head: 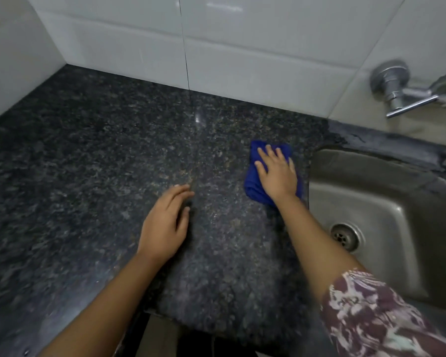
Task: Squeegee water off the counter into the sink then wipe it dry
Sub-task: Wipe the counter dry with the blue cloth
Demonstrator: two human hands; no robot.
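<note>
Patterned sleeve [376,318] sits closest, on the right forearm, which reaches out to the right hand [277,173]. That hand lies flat and spread, palm down, pressing a bunched blue cloth [252,186] onto the counter [88,176]; the fingers are not curled round the cloth, they simply bear on it, and folds of it show beyond the fingertips and out from under the thumb side of the palm. Just off the little-finger side of the hand is the rim of the sink [371,202], with its drain [344,237] nearer the body and a tap [397,88] on the wall beyond. To the other side of the pressing hand, well apart from it, the left hand [165,225] rests open on the bare stone with fingers loosely together and nothing in it. No squeegee is in view, so by my reading the water has been pushed off and the drying step is in hand. Whether any film of water remains on the speckled stone I cannot tell; the surface is glossy and the picture soft. The next move, I judge, calls for steady downward pressure while sweeping the cloth away from the sink edge across the stone lying toward the left hand, in overlapping passes, and moving that hand aside as the cloth comes near.
</note>
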